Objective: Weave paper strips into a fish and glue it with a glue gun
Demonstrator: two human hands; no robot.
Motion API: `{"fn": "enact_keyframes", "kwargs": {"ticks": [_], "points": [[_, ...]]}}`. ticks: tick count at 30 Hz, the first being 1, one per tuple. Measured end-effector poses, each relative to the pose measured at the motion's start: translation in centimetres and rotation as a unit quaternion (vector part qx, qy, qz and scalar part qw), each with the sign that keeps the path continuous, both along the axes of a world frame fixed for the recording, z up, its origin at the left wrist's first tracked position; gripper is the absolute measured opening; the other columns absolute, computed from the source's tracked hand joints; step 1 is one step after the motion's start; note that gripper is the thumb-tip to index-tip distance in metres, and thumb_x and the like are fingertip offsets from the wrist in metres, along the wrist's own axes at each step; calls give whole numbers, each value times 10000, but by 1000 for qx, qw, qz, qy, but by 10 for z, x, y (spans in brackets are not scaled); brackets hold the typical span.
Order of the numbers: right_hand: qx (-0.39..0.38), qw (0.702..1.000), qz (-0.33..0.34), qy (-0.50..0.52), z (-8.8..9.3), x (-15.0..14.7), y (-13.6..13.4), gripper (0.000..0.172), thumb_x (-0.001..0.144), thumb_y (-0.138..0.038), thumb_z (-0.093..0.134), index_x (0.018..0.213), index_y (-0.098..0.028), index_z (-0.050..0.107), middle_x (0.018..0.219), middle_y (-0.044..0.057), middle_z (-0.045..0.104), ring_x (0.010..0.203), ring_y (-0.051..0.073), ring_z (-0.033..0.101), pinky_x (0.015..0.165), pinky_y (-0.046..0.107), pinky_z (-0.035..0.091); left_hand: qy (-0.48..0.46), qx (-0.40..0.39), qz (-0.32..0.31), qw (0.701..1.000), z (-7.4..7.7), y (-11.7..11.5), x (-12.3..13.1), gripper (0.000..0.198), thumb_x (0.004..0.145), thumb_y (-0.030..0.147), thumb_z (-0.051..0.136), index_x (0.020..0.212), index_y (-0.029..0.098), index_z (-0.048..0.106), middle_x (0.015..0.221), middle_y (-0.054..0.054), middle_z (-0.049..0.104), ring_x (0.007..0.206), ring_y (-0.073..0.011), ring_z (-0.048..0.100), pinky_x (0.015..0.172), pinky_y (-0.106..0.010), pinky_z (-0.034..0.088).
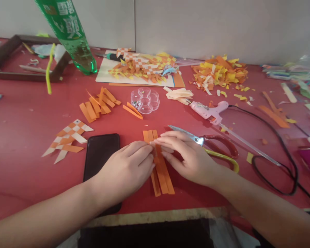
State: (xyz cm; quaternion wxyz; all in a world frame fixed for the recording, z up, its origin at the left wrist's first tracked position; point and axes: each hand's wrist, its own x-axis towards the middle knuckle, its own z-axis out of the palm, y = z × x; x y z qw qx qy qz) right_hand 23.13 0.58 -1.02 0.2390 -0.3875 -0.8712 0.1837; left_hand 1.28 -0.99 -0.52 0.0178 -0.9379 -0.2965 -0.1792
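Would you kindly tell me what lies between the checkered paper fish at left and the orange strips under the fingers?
In the head view, the black phone and the left hand lie between them.

Left forearm [54, 208] slants in from lower left | left hand [133, 165]: back upward, fingers curled inward | right forearm [260, 205] reaches in from lower right | right hand [189, 156]: fingers extended leftward, thumb apart below | hands close together

One phone [100, 151], one bottle [69, 34], one glue gun [205, 110]
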Motion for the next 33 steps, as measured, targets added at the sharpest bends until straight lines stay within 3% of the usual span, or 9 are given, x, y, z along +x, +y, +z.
{"fn": "enact_keyframes", "kwargs": {"ticks": [5, 12, 22, 29, 33], "points": [[-4, 1000, -7, 11, -2, 0, 0, 301, 922, -139, 542, 1215, -201, 579, 1142, 69, 661, 1108, 193, 613, 992, 363, 511, 14, -2, 4, 1000, 0, 0, 1, 272, 943, 168, 479, 895, 65, 726, 927, -139, 738, 914, -287, 714, 843, -429, 625], [7, 1000, -28, 9, -4, 0, 1, 323, 898, -166, 577, 1220, -185, 560, 1145, 99, 654, 1117, 221, 610, 1032, 443, 485, 11, -7, -11, 1000, 1, 1, -1, 262, 918, 130, 473, 877, 67, 723, 935, -132, 740, 924, -278, 713, 883, -423, 609], [1, 1000, -20, -9, -2, 1, -2, 359, 890, -186, 578, 1247, -199, 552, 1166, 104, 623, 1139, 239, 582, 1047, 483, 467, -41, 9, -4, 999, 7, 1, 0, 283, 898, 63, 446, 867, 65, 727, 881, -135, 749, 864, -285, 721, 794, -445, 630], [17, 1000, -19, -18, -1, 1, -4, 367, 888, -157, 568, 1254, -161, 557, 1192, 123, 598, 1171, 220, 561, 1076, 433, 447, -49, 2, -11, 999, 7, 1, 0, 263, 891, 59, 463, 960, 62, 716, 919, -130, 749, 884, -281, 713, 797, -446, 623], [8, 999, -14, -29, 0, 2, -4, 421, 859, -131, 574, 1277, -159, 540, 1217, 131, 582, 1214, 234, 531, 1086, 449, 438, -37, 2, -6, 999, 7, 1, 0, 243, 884, 72, 477, 920, 76, 718, 895, -118, 740, 871, -275, 708, 782, -442, 625]]}}
